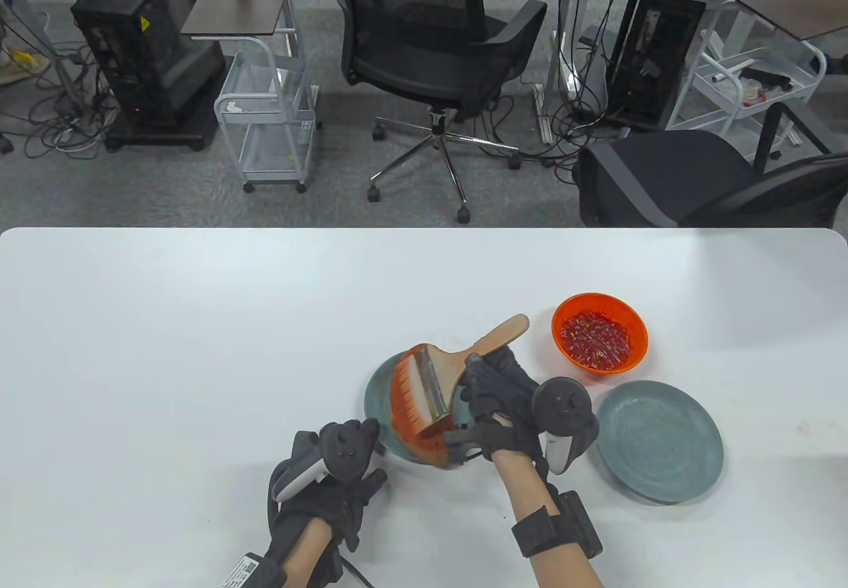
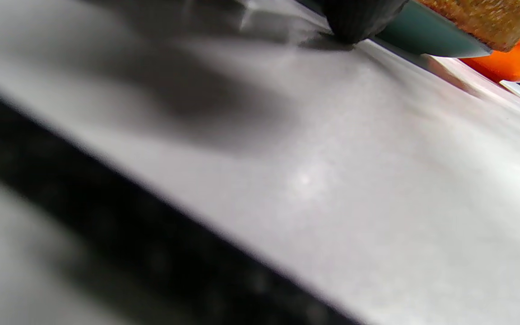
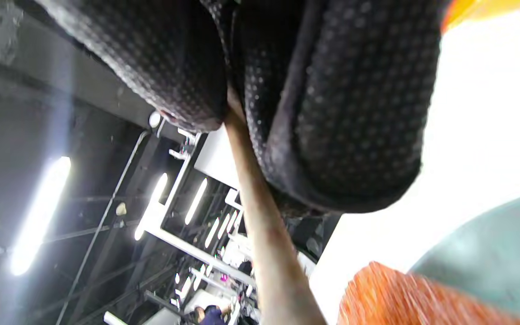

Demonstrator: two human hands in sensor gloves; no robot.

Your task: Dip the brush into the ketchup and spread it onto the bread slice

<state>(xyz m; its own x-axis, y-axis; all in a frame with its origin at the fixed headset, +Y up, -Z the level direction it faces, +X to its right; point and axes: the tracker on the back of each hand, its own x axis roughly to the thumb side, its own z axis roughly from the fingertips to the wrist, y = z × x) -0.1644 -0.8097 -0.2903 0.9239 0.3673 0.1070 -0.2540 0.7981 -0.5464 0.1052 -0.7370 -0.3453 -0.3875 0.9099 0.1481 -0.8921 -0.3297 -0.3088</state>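
A wide wooden brush [image 1: 434,379] with orange-red bristles [image 1: 411,406] lies tilted over a teal plate [image 1: 379,392] near the table's front. My right hand [image 1: 482,383] grips its handle [image 3: 260,216]; the bristles [image 3: 400,293] rest on the bread slice [image 1: 434,449], which is smeared red and mostly hidden under the brush. The orange ketchup bowl [image 1: 599,333] stands behind and to the right. My left hand [image 1: 348,455] sits at the plate's front-left rim, and a gloved fingertip [image 2: 355,20] touches the table beside the plate [image 2: 422,38] and bread [image 2: 481,18].
A second, bare teal plate [image 1: 659,442] lies right of my right hand, in front of the bowl. White tabletop [image 1: 199,349] stretches to the left. Office chairs and carts stand beyond the far edge.
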